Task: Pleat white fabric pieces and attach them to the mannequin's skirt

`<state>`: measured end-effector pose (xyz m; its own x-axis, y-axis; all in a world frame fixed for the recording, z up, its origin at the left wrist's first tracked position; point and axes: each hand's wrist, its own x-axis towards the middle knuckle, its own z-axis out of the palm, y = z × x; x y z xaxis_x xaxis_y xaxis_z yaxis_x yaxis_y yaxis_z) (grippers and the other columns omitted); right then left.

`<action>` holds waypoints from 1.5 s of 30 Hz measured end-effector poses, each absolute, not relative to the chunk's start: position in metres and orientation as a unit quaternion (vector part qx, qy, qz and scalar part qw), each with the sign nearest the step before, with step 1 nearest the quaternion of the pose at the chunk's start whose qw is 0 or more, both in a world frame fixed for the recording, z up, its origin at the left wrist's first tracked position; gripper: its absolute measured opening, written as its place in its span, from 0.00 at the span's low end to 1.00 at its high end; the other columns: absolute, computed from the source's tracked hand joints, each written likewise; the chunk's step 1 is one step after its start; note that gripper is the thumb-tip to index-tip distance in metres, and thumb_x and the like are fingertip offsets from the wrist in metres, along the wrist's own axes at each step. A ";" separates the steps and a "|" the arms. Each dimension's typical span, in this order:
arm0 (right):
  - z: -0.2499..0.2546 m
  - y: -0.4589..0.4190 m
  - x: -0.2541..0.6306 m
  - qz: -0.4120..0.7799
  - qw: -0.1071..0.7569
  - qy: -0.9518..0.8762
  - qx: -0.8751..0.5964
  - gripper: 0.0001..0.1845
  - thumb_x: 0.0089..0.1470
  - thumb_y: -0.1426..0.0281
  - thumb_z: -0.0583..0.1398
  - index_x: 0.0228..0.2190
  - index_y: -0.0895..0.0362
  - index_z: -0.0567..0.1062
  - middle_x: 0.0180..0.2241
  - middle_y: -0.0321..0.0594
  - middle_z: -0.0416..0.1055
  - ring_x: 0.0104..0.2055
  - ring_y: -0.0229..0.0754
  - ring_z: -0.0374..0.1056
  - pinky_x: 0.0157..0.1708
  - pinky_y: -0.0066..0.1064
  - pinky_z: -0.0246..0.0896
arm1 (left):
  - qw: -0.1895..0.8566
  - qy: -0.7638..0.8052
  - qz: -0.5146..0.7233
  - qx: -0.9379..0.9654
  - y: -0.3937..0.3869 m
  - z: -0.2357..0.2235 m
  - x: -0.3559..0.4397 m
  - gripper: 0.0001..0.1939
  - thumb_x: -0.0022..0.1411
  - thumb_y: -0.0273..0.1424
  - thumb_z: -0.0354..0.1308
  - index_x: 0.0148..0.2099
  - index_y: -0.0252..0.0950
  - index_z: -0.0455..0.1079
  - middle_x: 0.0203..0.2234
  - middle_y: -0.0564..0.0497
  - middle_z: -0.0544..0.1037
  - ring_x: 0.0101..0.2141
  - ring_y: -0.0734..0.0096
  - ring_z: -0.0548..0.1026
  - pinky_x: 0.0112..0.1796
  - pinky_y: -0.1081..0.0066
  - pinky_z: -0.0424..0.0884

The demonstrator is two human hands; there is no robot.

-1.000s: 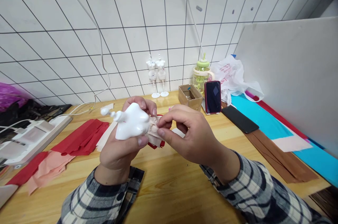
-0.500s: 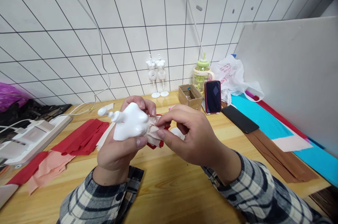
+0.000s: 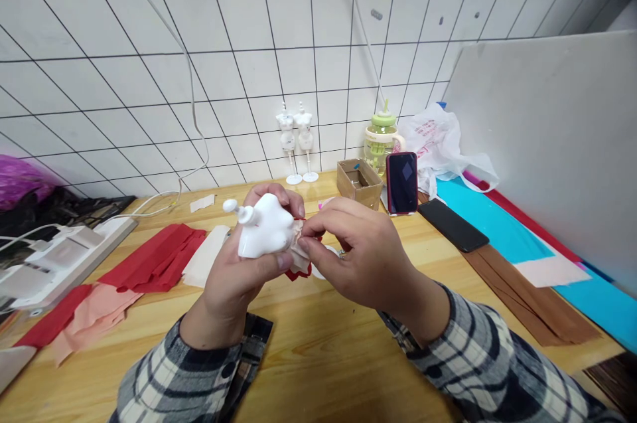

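A small white mannequin [image 3: 266, 227] lies tilted in my left hand [image 3: 233, 283], its neck knob pointing left and my fingers wrapped round its torso. Pale crepe paper [image 3: 298, 253] is gathered at its waist, with red paper [image 3: 293, 274] showing beneath. The thumb and fingertips of my right hand [image 3: 358, 250] pinch the pale paper at the waist. Part of the mannequin's round white base [image 3: 321, 268] shows behind that hand; the stand between is hidden.
Two small white mannequins [image 3: 296, 137] stand by the tiled wall. A cardboard box [image 3: 359, 194], drink bottle [image 3: 382, 141], upright phone [image 3: 402, 182] and black phone [image 3: 452, 225] are at right, near brown paper [image 3: 532, 297]. Red paper sheets [image 3: 154, 257] and a power strip [image 3: 74, 263] lie left.
My left hand has moved right and turned the mannequin, its neck now pointing more toward me. My right hand stays pinching the pale paper, its fingertips slightly shifted.
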<state>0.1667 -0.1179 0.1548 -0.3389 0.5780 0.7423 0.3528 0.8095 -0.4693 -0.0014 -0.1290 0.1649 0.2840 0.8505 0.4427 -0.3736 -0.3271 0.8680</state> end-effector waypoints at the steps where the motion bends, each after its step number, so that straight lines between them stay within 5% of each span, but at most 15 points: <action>1: 0.155 -0.118 0.167 0.110 0.499 -0.809 -0.291 0.05 0.57 0.68 0.60 0.31 0.55 0.76 0.30 0.37 0.73 0.32 0.37 0.66 0.32 0.30 0.61 | 0.541 0.202 0.568 0.587 -0.129 0.165 -0.001 0.24 0.45 0.28 0.67 0.44 0.40 0.63 0.38 0.50 0.66 0.30 0.70 0.70 0.22 0.74 0.71; 6: 0.156 -0.117 0.167 0.121 0.528 -0.792 -0.283 0.05 0.54 0.67 0.63 0.32 0.55 0.75 0.30 0.36 0.73 0.32 0.37 0.66 0.33 0.30 0.61 | 0.544 0.199 0.571 0.582 -0.130 0.166 0.000 0.24 0.45 0.29 0.68 0.44 0.40 0.63 0.37 0.49 0.67 0.35 0.64 0.71 0.22 0.74 0.71; 13: 0.150 -0.118 0.162 0.122 0.539 -0.791 -0.264 0.04 0.57 0.69 0.61 0.31 0.55 0.75 0.29 0.36 0.73 0.32 0.37 0.66 0.34 0.30 0.63 | 0.550 0.190 0.563 0.587 -0.129 0.163 -0.002 0.24 0.45 0.29 0.67 0.45 0.40 0.64 0.38 0.49 0.66 0.31 0.68 0.69 0.22 0.73 0.71; 19: 0.159 -0.124 0.167 0.128 0.562 -0.782 -0.238 0.05 0.58 0.67 0.60 0.33 0.55 0.76 0.29 0.36 0.73 0.32 0.37 0.67 0.36 0.31 0.64 | 0.481 0.188 0.667 0.538 -0.123 0.167 -0.010 0.24 0.40 0.35 0.68 0.44 0.40 0.71 0.37 0.48 0.66 0.42 0.61 0.66 0.47 0.58 0.71; 29: 0.151 -0.129 0.157 0.098 0.569 -0.783 -0.232 0.07 0.58 0.66 0.61 0.36 0.56 0.74 0.31 0.38 0.75 0.34 0.38 0.69 0.35 0.30 0.64 | 0.526 0.170 0.637 0.537 -0.124 0.174 -0.015 0.26 0.41 0.27 0.67 0.46 0.38 0.69 0.36 0.49 0.68 0.38 0.66 0.69 0.36 0.66 0.74; 45: 0.148 -0.126 0.155 0.153 0.571 -0.763 -0.261 0.03 0.54 0.70 0.63 0.32 0.57 0.74 0.29 0.35 0.72 0.33 0.36 0.67 0.33 0.29 0.61 | 0.548 0.164 0.605 0.554 -0.128 0.172 -0.009 0.26 0.41 0.25 0.65 0.45 0.39 0.66 0.36 0.50 0.65 0.40 0.64 0.68 0.36 0.65 0.75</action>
<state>0.1547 -0.1256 0.1480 -0.2119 0.5738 0.7911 0.2235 0.8165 -0.5324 -0.0089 -0.1284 0.1716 0.2147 0.8448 0.4902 -0.4802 -0.3457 0.8062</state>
